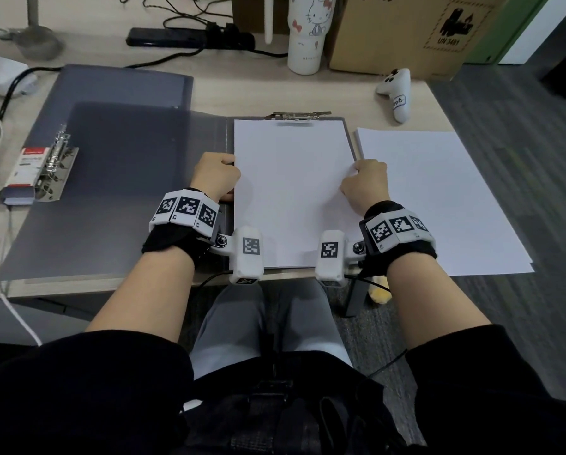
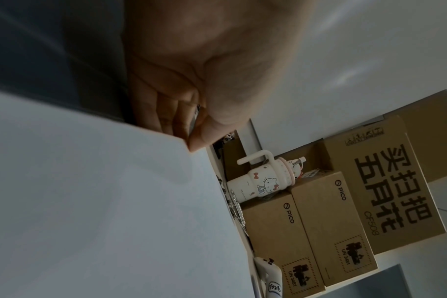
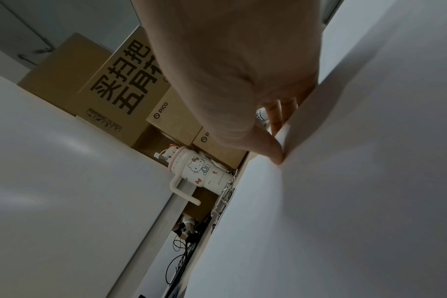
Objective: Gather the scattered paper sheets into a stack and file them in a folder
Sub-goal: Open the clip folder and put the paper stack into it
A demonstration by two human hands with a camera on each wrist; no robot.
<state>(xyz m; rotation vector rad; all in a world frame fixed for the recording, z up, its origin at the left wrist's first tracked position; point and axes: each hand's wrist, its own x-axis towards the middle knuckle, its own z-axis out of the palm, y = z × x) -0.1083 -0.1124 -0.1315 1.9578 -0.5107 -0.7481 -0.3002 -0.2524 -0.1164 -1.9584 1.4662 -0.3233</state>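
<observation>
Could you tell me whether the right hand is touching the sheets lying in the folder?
Touching: the right wrist view shows the right hand pinching the sheets' edge.

White paper stack (image 1: 291, 192) between the hands, plain. More white sheets (image 1: 439, 198) right of right hand (image 1: 365, 185). Grey folder (image 1: 117, 165) left of left hand (image 1: 214, 175), silver ring clip (image 1: 57, 152). Wristbands (image 1: 185, 210) black, white blocks with black-white square codes. Beyond the hands: white cartoon-cat cup (image 1: 309, 31), brown boxes (image 1: 406, 31), black print.
</observation>
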